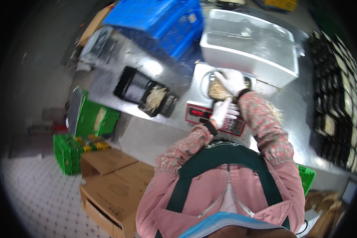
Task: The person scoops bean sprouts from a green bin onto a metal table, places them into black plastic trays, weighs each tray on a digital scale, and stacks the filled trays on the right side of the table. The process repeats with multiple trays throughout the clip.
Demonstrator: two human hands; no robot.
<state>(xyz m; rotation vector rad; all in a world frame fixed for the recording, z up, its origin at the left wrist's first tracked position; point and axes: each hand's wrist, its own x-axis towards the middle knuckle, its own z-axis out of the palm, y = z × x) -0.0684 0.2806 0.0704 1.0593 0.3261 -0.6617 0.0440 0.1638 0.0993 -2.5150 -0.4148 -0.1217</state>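
A tray (217,90) of thin pale stalks, like enoki mushrooms or sprouts, sits on the metal pan (200,90) of a digital scale (193,113). My right hand (233,81), in a white glove, lies across the tray's right part and hides its far side; its grip is unclear. At the tray's near edge is my left hand (225,112), also white-gloved, fingers apart over the scale's keypad. Red digits glow on the scale's display. To the left, more stalks (155,98) lie in one of several black plastic trays (133,85).
Behind the scale stands a white foam box (244,55) beside a blue plastic crate (157,19). Stacked black trays (327,98) line the steel table (297,119) at right. Green crates (67,154) and cardboard boxes (116,190) are on the floor at left. Loose stalks (275,111) lie by my right forearm.
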